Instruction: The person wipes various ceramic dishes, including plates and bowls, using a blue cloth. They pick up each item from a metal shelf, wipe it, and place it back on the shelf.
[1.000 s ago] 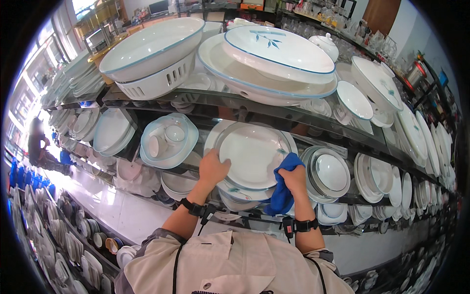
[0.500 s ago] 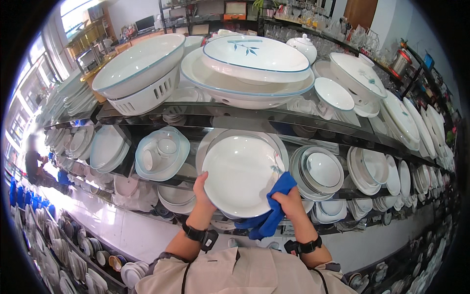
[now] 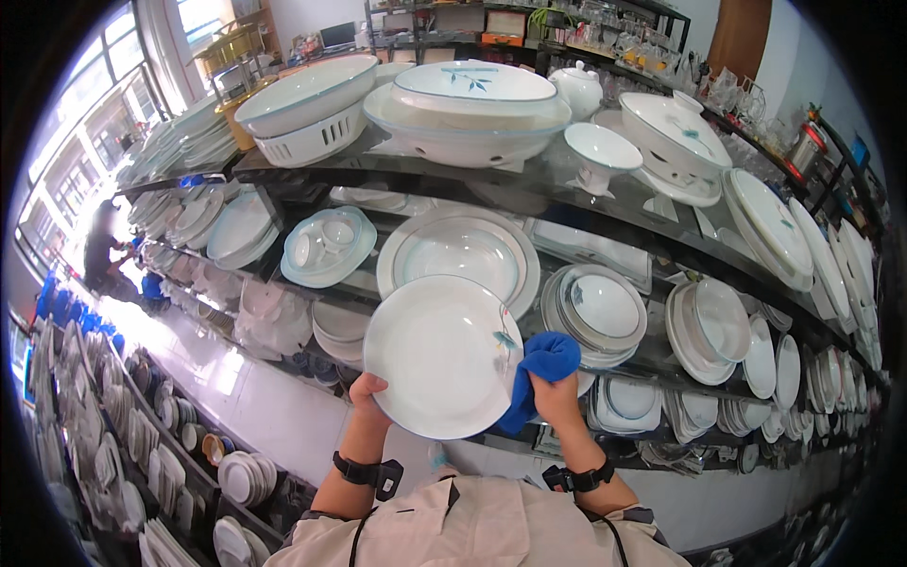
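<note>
A round white plate (image 3: 439, 364) with a thin blue rim and a small floral pattern on its right side is held in front of me. My left hand (image 3: 368, 395) grips its lower left edge, thumb on the upper face. A blue cloth (image 3: 548, 357) is bunched in my right hand (image 3: 555, 395), closed around it at the plate's right edge. Part of the cloth hangs beside and behind the rim. Just beyond the plate, a larger white dish with a bowl (image 3: 458, 255) rests on the shelf.
A dark shelf edge (image 3: 491, 184) crosses ahead, bearing large oval bowls (image 3: 472, 132), a footed cup (image 3: 602, 151) and a lidded tureen (image 3: 675, 137). Lower tiers hold stacked plates (image 3: 595, 317). More dishes (image 3: 248, 477) stand on a rack at lower left. Another person (image 3: 106, 253) is at far left.
The plate has shifted slightly left and down. My right hand and the bunched cloth now sit further up along its right edge. My view has turned a little.
</note>
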Demonstrator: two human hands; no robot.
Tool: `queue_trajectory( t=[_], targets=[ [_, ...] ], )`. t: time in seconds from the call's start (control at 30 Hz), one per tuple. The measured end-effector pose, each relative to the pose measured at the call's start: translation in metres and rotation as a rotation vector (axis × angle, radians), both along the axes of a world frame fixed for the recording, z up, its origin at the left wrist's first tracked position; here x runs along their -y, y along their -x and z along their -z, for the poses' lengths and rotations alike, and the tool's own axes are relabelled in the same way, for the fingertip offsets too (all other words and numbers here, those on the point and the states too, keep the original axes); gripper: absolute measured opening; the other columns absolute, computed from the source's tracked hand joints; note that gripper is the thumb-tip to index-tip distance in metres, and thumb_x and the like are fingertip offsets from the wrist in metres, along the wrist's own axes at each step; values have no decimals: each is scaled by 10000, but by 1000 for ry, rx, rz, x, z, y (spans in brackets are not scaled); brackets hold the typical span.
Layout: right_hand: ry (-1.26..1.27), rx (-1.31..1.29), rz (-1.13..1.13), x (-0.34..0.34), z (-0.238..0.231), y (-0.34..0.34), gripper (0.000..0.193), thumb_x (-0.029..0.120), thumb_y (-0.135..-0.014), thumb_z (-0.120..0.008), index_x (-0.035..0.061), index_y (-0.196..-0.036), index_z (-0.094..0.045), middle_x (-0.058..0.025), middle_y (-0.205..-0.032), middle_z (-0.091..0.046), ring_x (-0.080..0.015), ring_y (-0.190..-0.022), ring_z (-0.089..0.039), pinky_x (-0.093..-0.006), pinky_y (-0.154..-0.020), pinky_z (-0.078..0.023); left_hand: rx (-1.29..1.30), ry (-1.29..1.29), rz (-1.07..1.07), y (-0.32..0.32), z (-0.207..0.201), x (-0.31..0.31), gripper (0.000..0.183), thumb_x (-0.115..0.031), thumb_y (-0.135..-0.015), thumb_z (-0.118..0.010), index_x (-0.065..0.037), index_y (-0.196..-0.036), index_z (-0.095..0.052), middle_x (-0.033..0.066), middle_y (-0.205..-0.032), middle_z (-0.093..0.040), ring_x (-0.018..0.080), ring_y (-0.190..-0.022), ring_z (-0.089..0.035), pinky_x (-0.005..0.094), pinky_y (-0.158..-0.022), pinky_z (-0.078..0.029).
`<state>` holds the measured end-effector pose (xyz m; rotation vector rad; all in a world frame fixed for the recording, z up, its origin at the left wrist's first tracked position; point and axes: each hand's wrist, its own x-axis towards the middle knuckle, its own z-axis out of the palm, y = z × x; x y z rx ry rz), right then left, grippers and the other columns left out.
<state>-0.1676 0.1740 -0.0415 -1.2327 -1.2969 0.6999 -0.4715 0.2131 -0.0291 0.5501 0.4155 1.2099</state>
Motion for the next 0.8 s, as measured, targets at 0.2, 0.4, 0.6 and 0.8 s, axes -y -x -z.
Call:
queue_trajectory(
  t=[0.2,0.4,0.6,0.8],
  targets=[
    [-201,688,-315,45,-30,-29,592,211,-850,-732,41,-1380,-532,-262,-1514,-401,-457,-1411,-355,-551,-1160,-280,-97,-33,46,-50,7,85,834,-180,-651,-550,51,-1442,-418,214,-1381,-551,360,-1221,-584,439,-1043,-487],
    [-171,803,-484,68,-46,-7,736,368,-873,-686,53,-1479,-411,-274,-1603,-199,-529,-1483,-95,-696,-1167,-104,-80,-216,78,-114,-16,133,869,-261,-876,-692,-55,-1574,-215,170,-1539,-379,297,-1377,-454,434,-1123,-397],
    [-148,654,-783,107,-69,2,730,393,-898,-647,65,-1499,-393,-216,-1606,-272,-411,-1507,-171,-571,-1228,-89,-95,-207,-113,-136,-13,147,740,-340,-958,-622,-45,-1545,-281,153,-1477,-443,268,-1325,-486,405,-1110,-397],
    [-109,745,-904,135,-77,-18,654,379,-871,-657,93,-1433,-485,-195,-1522,-427,-349,-1410,-397,-501,-1205,-241,5,-83,-162,-117,8,136,586,-221,-901,-582,18,-1410,-417,185,-1270,-586,290,-1147,-606,417,-995,-504]
  ],
)
